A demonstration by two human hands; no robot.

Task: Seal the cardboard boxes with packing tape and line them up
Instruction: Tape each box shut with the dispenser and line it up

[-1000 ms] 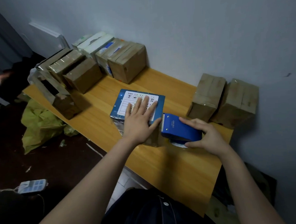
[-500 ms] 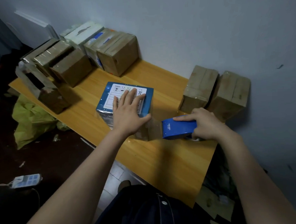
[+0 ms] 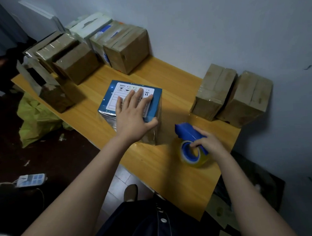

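— What's on your feed?
— I see the left hand (image 3: 133, 117) pressed flat on the blue-topped box (image 3: 108, 104). The right hand (image 3: 208, 143) grips the tape dispenser (image 3: 186, 132) just beside it.

Wooden table (image 3: 154, 165): one.
Blue-topped box (image 3: 112, 96): one.
Brown taped boxes by the right wall (image 3: 213, 90): two, side by side.
Closed boxes in the far-left cluster (image 3: 127, 48): at least six, packed too tightly for a sure count.
Open box with raised flaps (image 3: 53, 95): one.
Blue tape dispenser (image 3: 187, 132): one.
Tape roll (image 3: 200, 160): one, clear yellowish.
Hands: two, left hand (image 3: 133, 117) and right hand (image 3: 207, 142).
Yellow-green bag (image 3: 36, 121) on the floor: one.
Power strip (image 3: 32, 180) on the floor: one.
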